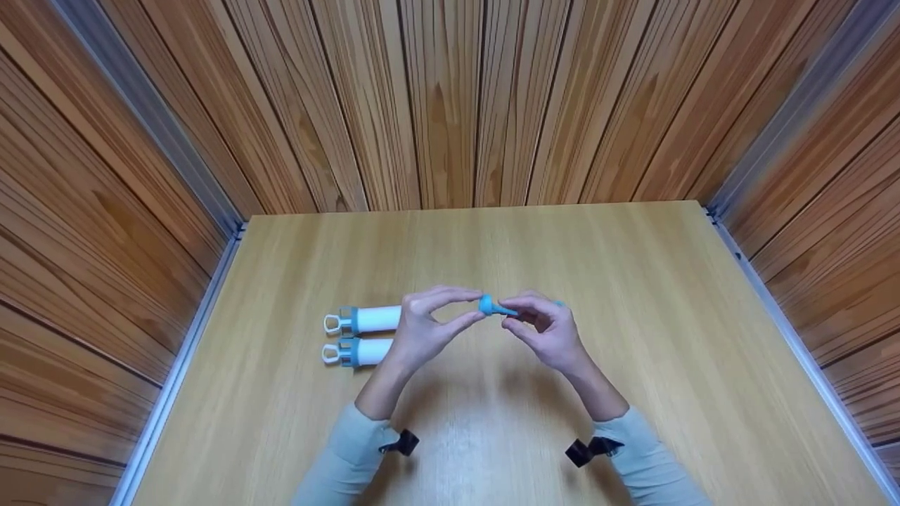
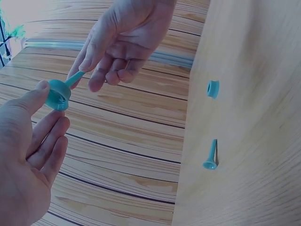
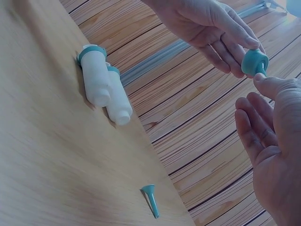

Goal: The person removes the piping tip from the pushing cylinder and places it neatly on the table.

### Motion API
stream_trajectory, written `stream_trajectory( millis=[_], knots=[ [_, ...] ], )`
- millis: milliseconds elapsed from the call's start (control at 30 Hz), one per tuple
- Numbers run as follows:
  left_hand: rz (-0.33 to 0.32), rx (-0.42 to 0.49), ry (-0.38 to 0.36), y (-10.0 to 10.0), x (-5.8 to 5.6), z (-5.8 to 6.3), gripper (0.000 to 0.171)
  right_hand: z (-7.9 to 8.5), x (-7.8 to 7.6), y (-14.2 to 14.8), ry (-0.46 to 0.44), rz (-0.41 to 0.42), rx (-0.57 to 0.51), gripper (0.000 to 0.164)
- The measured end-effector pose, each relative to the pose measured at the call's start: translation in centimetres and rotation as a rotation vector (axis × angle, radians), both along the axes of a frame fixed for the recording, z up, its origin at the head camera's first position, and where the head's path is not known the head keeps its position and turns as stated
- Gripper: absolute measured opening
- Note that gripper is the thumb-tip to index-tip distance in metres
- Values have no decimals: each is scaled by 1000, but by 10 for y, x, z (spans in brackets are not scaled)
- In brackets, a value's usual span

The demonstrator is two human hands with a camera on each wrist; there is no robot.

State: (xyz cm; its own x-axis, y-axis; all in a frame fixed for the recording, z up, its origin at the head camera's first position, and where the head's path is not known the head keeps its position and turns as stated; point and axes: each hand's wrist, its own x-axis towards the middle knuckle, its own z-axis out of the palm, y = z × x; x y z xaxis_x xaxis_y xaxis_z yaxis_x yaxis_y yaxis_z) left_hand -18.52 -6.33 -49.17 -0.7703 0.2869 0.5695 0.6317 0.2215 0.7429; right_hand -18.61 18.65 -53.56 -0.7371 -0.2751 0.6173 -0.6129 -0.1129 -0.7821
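Between my hands is a teal screw cap (image 1: 486,304) with a slim tapered nozzle (image 1: 505,310) sticking out of it. My left hand (image 1: 436,323) pinches the cap by its rim between thumb and fingertips. My right hand (image 1: 548,330) pinches the nozzle near its narrow end. In the left wrist view the cap's hollow side (image 2: 59,95) shows the nozzle seated inside. Below the hands, on the table, lie a second teal cap (image 2: 213,89) and a second teal nozzle (image 2: 212,154) with a flared end, apart from each other.
Two white cylinders (image 1: 377,319) (image 1: 374,351) with teal collars and white loop handles lie side by side at the left, partly behind my left hand. The wooden table (image 1: 598,246) is bounded by slatted walls (image 1: 450,105) at the back and sides.
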Motion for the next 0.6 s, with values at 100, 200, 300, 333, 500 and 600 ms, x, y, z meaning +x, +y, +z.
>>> stream_trajectory(
  millis=[100,200,300,333,500,600],
  knots=[
    [-5,-2,6,0,0,0,30,1,0,-1,-5,5,-13,33],
    [-12,-11,10,0,0,-1,30,1,1,-1,-2,3,-21,32],
    [-17,-18,13,-1,-1,-2,29,2,2,-1,6,-1,-27,34],
    [-17,-20,15,-1,-1,-2,29,2,2,0,10,-4,-27,34],
    [-17,-21,15,-1,-1,-3,29,4,4,1,15,-28,-22,35],
    [-19,-21,18,-1,-1,-2,29,5,4,2,8,-35,-27,34]
  ],
)
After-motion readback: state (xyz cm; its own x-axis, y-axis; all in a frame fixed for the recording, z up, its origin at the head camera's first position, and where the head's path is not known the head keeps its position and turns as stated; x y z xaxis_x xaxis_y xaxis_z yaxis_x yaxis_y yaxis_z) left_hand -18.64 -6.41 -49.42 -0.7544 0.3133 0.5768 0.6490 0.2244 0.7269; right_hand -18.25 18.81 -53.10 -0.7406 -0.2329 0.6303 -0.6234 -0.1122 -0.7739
